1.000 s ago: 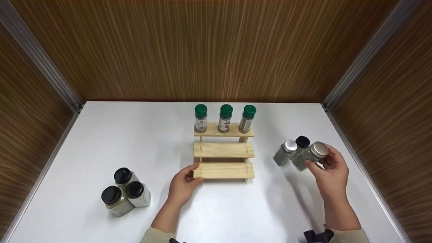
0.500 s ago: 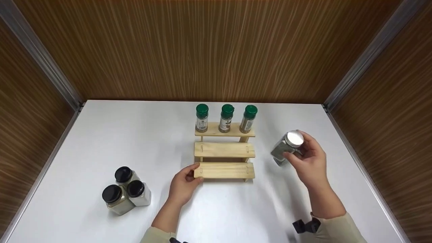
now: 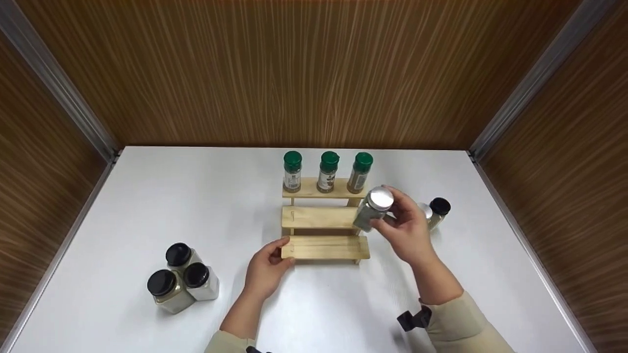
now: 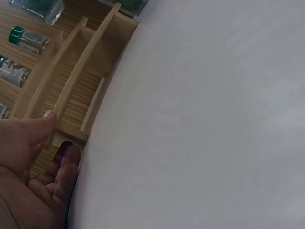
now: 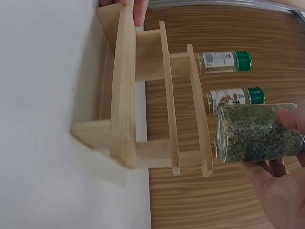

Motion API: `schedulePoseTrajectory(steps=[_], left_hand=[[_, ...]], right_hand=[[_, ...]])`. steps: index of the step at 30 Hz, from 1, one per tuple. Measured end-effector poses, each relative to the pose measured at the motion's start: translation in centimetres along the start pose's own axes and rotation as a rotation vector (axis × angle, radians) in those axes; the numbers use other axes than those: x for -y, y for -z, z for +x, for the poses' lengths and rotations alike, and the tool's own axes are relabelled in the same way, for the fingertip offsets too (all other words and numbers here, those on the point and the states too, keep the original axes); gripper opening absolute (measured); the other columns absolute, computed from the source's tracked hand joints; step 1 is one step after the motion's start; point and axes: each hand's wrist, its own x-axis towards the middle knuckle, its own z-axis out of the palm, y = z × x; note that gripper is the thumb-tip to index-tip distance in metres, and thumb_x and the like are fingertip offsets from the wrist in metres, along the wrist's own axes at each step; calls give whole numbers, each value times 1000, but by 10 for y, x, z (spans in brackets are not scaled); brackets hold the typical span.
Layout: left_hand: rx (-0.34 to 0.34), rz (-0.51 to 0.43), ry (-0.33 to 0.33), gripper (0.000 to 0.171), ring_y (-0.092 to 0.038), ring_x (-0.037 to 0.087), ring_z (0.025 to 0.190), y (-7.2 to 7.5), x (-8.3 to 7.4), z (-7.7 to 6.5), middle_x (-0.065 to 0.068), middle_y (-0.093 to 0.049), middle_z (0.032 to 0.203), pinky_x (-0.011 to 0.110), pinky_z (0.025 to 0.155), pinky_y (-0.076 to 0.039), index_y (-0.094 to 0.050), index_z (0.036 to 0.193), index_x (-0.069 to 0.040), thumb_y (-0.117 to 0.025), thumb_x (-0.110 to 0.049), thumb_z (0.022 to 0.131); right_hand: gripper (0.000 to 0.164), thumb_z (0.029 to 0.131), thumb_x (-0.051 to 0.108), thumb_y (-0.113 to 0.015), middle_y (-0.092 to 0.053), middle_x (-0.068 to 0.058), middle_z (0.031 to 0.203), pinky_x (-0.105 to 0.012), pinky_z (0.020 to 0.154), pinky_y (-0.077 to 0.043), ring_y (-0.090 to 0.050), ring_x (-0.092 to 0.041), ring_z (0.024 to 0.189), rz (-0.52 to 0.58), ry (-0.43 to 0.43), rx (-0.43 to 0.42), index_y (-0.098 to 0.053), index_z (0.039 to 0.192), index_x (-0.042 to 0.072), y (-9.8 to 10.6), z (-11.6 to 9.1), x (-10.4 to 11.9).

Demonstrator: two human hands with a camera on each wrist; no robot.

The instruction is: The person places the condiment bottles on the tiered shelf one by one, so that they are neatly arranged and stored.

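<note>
A three-step wooden rack stands mid-table, and my left hand grips the left end of its lowest step between thumb and fingers. My right hand holds a glass spice jar with a silver lid, tilted, over the right end of the middle step. Green dried herbs fill that jar in the right wrist view; its base looks apart from the rack. On the top step stand three green-capped spice bottles in a row. The left wrist view shows my left thumb on the step's edge.
Right of the rack, partly behind my right hand, stand a black-lidded jar and a silver-lidded jar. Three black-lidded square jars cluster at the left. Wood-grain panels enclose the white table at the back and sides.
My right hand has lifted the silver-lidded spice jar from the right-hand group and carried it left to the rack. The left hand has stayed on the lowest step.
</note>
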Motion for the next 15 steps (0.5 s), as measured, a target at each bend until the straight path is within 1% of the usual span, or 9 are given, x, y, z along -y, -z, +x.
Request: schedulePoseTrajectory(steps=[3, 9, 12, 15], left_hand=[[6, 0, 0, 51, -63, 22, 97, 1, 0, -1, 13, -66, 109, 30, 85, -55, -66, 141, -2, -80, -3, 92], [2, 21, -3, 50, -64, 22, 99, 1, 0, -2, 12, -67, 110, 32, 87, -55, -66, 141, -3, -80, -4, 92], [-5, 25, -3, 50, -63, 23, 99, 1, 0, -1, 12, -66, 110, 33, 87, -54, -67, 141, -3, -79, -4, 92], [-6, 20, 0, 50, -61, 22, 99, 1, 0, -1, 12, -65, 110, 34, 87, -53, -67, 141, -4, -79, -5, 92]], right_hand=[[65, 80, -23, -72, -69, -3, 126, -28, 98, -56, -66, -14, 114, -4, -18, 41, -53, 141, -17, -10, 2, 0], [62, 78, -20, -75, -71, -10, 124, -32, 96, -56, -66, -18, 112, -15, -60, 84, -60, 137, -13, -32, 7, -2], [59, 79, -18, -76, -71, -14, 125, -34, 97, -56, -66, -19, 113, -28, -77, 110, -63, 136, -11, -41, 9, -3], [58, 80, -18, -76, -70, -17, 125, -37, 99, -56, -66, -22, 115, -13, -87, 135, -63, 136, -10, -51, 12, -5]])
